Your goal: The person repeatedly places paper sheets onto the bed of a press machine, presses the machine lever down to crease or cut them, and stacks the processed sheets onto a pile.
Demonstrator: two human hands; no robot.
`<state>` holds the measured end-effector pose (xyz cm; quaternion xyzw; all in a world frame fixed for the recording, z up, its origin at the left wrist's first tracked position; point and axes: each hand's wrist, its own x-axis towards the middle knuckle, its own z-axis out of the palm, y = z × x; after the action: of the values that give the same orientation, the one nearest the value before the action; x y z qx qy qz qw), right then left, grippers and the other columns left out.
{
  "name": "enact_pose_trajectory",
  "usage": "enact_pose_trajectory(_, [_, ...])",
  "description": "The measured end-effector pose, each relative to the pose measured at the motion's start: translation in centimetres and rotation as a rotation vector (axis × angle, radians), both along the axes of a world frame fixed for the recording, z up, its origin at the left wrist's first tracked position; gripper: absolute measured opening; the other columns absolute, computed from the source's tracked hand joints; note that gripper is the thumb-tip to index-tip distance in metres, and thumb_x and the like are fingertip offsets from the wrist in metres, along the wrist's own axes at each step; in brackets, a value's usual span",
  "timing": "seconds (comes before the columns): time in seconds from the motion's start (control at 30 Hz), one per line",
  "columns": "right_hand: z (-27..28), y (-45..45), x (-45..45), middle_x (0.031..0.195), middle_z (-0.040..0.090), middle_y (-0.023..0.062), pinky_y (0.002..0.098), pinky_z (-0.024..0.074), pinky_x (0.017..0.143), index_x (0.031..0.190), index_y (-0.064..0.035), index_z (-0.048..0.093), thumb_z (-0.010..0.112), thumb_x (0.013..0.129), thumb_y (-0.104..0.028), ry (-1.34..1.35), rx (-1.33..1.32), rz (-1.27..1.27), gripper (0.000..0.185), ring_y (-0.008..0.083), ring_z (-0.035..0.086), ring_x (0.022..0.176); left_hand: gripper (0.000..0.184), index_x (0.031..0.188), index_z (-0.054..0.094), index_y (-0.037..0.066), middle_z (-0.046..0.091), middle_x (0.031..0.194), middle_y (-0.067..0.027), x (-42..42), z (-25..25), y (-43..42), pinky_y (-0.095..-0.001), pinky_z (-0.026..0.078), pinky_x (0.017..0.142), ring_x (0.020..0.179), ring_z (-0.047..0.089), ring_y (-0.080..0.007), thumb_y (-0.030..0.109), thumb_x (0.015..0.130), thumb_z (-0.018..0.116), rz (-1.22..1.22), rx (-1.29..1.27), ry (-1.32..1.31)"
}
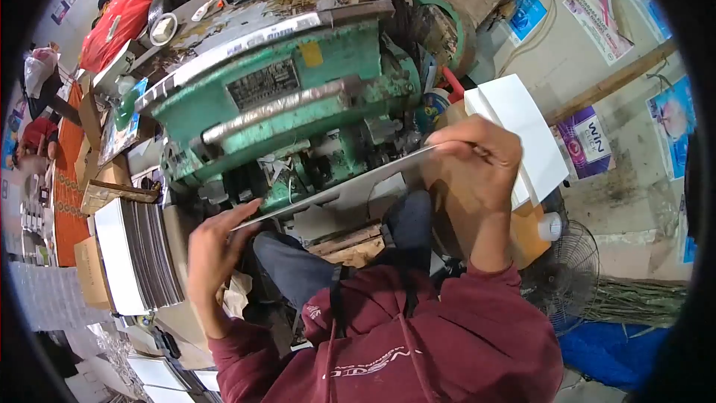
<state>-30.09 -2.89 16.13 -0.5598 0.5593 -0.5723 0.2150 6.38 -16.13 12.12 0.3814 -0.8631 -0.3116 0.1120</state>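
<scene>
A thin pale sheet [343, 188], seen nearly edge-on, stretches between my two hands in front of a green machine [335, 60]. My right hand [481, 153] pinches its right end between thumb and fingers. At the sheet's left end is my left hand [216, 246], with its fingers stretched out and the thumb close to the edge. The machine's worn metal bar [276, 112] lies beyond the sheet. White boards [514, 134] are stacked just right of my right hand. Another stack of white sheets [123, 254] stands left of my left hand.
A fan [567, 265] stands at the lower right, near a roll of tape [550, 227]. A wooden pole [611, 82] slants along the right wall. A red bag [115, 26] lies at the upper left. Another person [39, 136] is at the far left edge.
</scene>
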Motion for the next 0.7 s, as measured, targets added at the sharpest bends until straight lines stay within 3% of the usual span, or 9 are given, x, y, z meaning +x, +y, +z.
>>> enact_pose_trajectory(0.07, [0.2,0.2,-1.0,0.090,0.071,0.0118,0.0279,0.0552,0.068,0.095,-0.0020,0.072,0.070,0.083,0.001,0.250,-0.340,-0.039,0.013,0.0175,0.069,0.082,0.041,0.115,0.070,0.011,0.070,0.113,-0.0118,-0.4,2.8,1.0,-0.0371,0.053,0.089,0.104,0.067,-0.0300,-0.002,0.077,0.065,0.104,-0.293,0.023])
enact_pose_trajectory(0.13, [0.1,0.6,-0.2,0.097,0.072,0.0125,0.0297,0.0564,0.076,0.100,-0.0032,0.072,0.067,0.082,0.005,0.162,-0.343,-0.055,0.020,0.0219,0.070,0.091,0.055,0.117,0.070,0.013,0.070,0.113,-0.0104,-0.8,3.5,0.9,-0.0363,0.053,0.090,0.105,0.067,-0.0268,-0.010,0.071,0.052,0.197,-0.707,-0.020])
enact_pose_trajectory(0.2, [-0.5,0.7,-1.1,0.106,0.071,0.0125,0.0307,0.0563,0.082,0.101,-0.0044,0.073,0.064,0.081,0.009,0.582,-0.324,-0.256,0.025,0.0237,0.069,0.096,0.052,0.117,0.070,0.013,0.069,0.114,-0.0099,-2.1,3.7,0.4,-0.0383,0.052,0.093,0.110,0.065,-0.0290,-0.008,0.073,0.051,0.272,-0.918,0.033])
enact_pose_trajectory(0.27, [-1.3,0.0,-1.1,0.113,0.070,0.0113,0.0309,0.0544,0.088,0.104,-0.0053,0.073,0.061,0.082,0.012,0.553,-0.279,-0.211,0.031,0.0254,0.067,0.104,0.059,0.125,0.066,0.012,0.065,0.125,-0.0085,-3.1,2.9,-0.1,-0.0414,0.046,0.102,0.123,0.056,-0.0321,-0.009,0.071,0.054,0.334,-0.942,0.188])
enact_pose_trajectory(0.33, [-2.2,-1.3,-0.5,0.115,0.069,0.0103,0.0314,0.0517,0.093,0.108,-0.0057,0.072,0.061,0.083,0.012,0.605,-0.101,-0.391,0.033,0.0267,0.064,0.111,0.079,0.143,0.045,0.011,0.045,0.147,-0.0114,-3.6,1.1,0.0,-0.0433,0.034,0.111,0.138,0.039,-0.0333,-0.007,0.069,0.066,0.431,-0.855,0.054])
enact_pose_trajectory(0.47, [-8.9,-2.7,-3.3,0.113,0.070,0.0107,0.0314,0.0502,0.095,0.108,-0.0042,0.072,0.060,0.087,0.008,0.405,0.104,-0.257,0.027,0.0249,0.062,0.117,0.073,0.146,0.036,0.001,0.040,0.147,-0.0219,-3.8,-5.7,3.5,-0.0434,0.031,0.112,0.139,0.036,-0.0370,0.002,0.081,0.070,0.556,-0.587,0.399])
enact_pose_trajectory(0.53, [-12.0,-3.0,-4.0,0.111,0.071,0.0109,0.0314,0.0503,0.095,0.106,-0.0037,0.072,0.060,0.087,0.007,0.383,0.169,-0.181,0.025,0.0240,0.062,0.117,0.070,0.145,0.036,-0.001,0.041,0.145,-0.0254,-2.9,-10.1,7.2,-0.0436,0.031,0.111,0.135,0.039,-0.0387,0.002,0.083,0.069,0.634,-0.522,0.446])
enact_pose_trajectory(0.6, [-14.1,-3.3,-4.0,0.109,0.071,0.0112,0.0313,0.0503,0.094,0.105,-0.0032,0.072,0.061,0.088,0.005,0.373,0.255,-0.118,0.023,0.0230,0.062,0.117,0.062,0.144,0.035,-0.004,0.042,0.145,-0.0213,-1.8,-13.3,11.5,-0.0412,0.032,0.110,0.133,0.042,-0.0347,0.001,0.088,0.061,0.682,-0.481,0.401])
enact_pose_trajectory(0.7, [-16.5,-3.9,-4.2,0.107,0.071,0.0131,0.0319,0.0505,0.094,0.105,-0.0032,0.072,0.062,0.087,0.003,0.325,0.303,0.046,0.021,0.0228,0.063,0.115,0.058,0.143,0.036,-0.005,0.044,0.143,-0.0216,0.5,-17.1,16.8,-0.0424,0.033,0.109,0.129,0.045,-0.0359,0.004,0.090,0.059,0.684,-0.438,0.297])
